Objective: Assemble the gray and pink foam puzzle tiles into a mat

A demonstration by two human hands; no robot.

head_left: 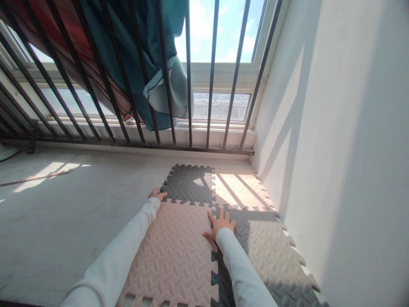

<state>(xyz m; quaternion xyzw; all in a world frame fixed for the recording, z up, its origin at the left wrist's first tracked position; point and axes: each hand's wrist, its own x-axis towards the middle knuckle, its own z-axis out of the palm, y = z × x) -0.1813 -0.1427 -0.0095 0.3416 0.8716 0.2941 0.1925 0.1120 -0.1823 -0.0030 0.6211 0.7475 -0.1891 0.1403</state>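
Observation:
My right hand [221, 225] lies with its fingers spread over the seam between a pink foam floor tile [182, 247] and a dark grey foam tile [268, 238]. Below the palm, the toothed edges of these two tiles are apart, with a dark gap or shadow along them. My left hand [157, 194] rests at the left edge, where the pink tile meets a black foam tile [188, 183]; its thumb reaches over the corner and its other fingers partly show. A second pink tile [239, 187] lies at the far right, striped by sunlight.
A dark metal railing [207, 149] runs across the far side, with teal cloth [140, 64] and red cloth [64, 38] behind its bars. A white wall [345, 149] borders the tiles on the right. On the concrete floor [79, 221] lies a thin stick [38, 178].

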